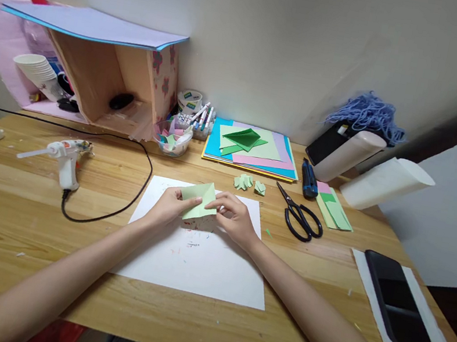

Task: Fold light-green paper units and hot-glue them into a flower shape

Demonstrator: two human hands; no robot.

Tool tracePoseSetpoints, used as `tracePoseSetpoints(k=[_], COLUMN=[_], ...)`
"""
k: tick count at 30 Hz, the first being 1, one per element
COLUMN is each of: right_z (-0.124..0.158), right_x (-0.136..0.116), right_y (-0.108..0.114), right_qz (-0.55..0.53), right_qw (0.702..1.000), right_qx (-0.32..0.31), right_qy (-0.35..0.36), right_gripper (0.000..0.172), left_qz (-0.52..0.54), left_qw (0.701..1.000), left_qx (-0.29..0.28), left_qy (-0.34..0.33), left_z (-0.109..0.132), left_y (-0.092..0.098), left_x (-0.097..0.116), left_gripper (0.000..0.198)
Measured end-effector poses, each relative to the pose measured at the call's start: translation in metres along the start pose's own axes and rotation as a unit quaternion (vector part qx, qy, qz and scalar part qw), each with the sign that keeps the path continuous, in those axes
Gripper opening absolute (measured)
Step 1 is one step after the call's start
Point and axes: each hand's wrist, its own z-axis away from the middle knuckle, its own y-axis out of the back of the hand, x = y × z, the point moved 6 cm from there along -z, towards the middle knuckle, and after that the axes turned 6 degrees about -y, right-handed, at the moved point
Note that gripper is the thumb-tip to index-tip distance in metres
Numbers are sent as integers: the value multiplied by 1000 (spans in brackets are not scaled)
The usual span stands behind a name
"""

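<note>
A small light-green paper piece [199,198] is held between both hands just above a white sheet [195,259] lying on the wooden desk. My left hand [169,208] pinches the paper's left edge. My right hand [233,216] pinches its right lower edge with curled fingers. The paper looks folded, with a corner pointing up. Both forearms reach in from the near edge of the desk.
Small green folded bits [248,184] and black scissors [302,216] lie beyond the sheet. A stack of coloured paper [254,149], a utility knife [309,179], a glue gun [63,156] with its cord, a phone [400,301] and a wooden box [107,79] surround it.
</note>
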Motion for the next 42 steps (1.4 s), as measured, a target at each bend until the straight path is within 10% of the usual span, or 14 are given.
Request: tracePoseSetpoints(k=[3, 11, 17, 26, 42], right_z=[-1, -3, -1, 2, 1], right_x=[7, 15, 16, 12, 24], right_y=[2, 4, 6, 5, 11], right_qz=[-35, -104, -112, -102, -156], right_qw=[999, 990, 985, 987, 965], right_qx=[12, 35, 69, 78, 136], right_qy=[-39, -91, -109, -92, -162], right_gripper=[4, 26, 24, 20, 25], left_qz=[-3, 29, 107, -121, -187], left_qw=[1000, 992, 987, 988, 974], left_qx=[-18, -125, -109, -55, -42], left_qy=[-8, -2, 43, -73, -121], left_z=[1, 7, 9, 8, 8], left_y=[-4, -24, -27, -17, -15], left_x=[3, 11, 10, 24, 30], left_gripper=[42, 36, 57, 32, 23])
